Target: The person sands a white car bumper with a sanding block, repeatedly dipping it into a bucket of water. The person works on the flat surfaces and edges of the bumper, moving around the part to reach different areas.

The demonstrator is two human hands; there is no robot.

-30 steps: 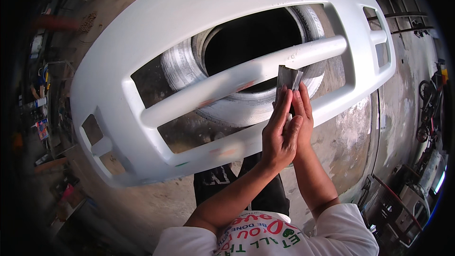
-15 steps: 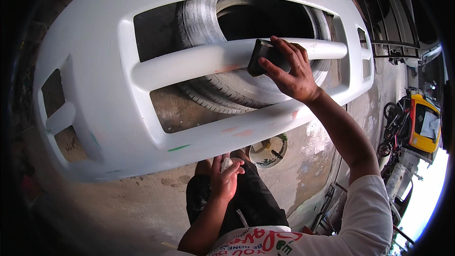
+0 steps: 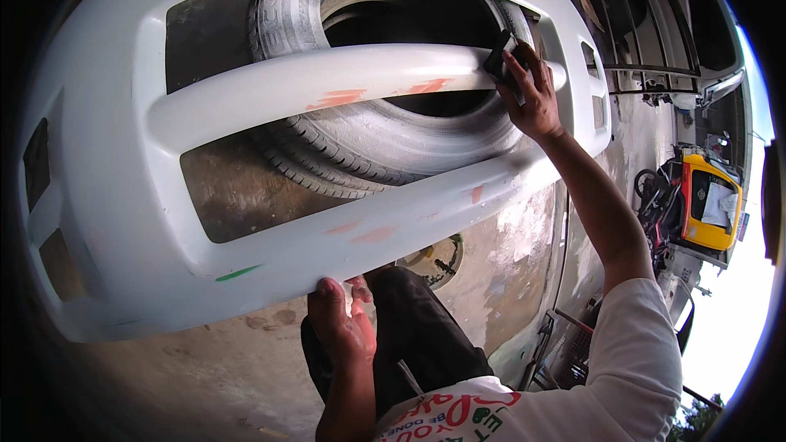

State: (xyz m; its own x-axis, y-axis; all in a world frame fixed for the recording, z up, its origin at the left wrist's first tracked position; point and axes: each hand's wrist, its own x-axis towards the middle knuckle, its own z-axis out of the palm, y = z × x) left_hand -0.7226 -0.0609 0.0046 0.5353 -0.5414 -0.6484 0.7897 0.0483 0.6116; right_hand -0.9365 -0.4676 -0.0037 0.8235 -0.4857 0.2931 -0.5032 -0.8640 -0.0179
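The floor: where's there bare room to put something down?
Mostly bare floor: below the bumper, left of the left hand. Another patch: through the bumper's lower opening, left of the tires. Crowded: around the bucket, and far right by the motorbike.

My head view: wide fisheye, looking down from above, behind and left of the right grip (image 3: 532, 98), at near range; left grip (image 3: 344, 326) low in frame, corners dark.
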